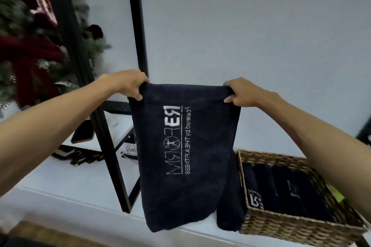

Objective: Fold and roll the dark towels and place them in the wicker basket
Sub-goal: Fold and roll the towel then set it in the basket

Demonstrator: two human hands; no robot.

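Observation:
A dark navy towel (202,156) with white mirrored lettering hangs in the air, doubled over, held by its top edge. My left hand (126,84) grips the top left corner and my right hand (241,94) pinches the top right corner. The towel's lower edge hangs just above the white counter. To the right stands the wicker basket (281,224), holding several rolled dark towels (285,190) side by side. Another dark towel (228,216) lies on the counter against the basket's left wall, partly hidden by the hanging one.
A black metal frame (112,146) stands on the white counter (66,178) to the left. Behind it are a decorated green tree with red ribbon (26,50), a phone-like dark object (83,132) and a QR-code card (130,148). A pale wall is behind.

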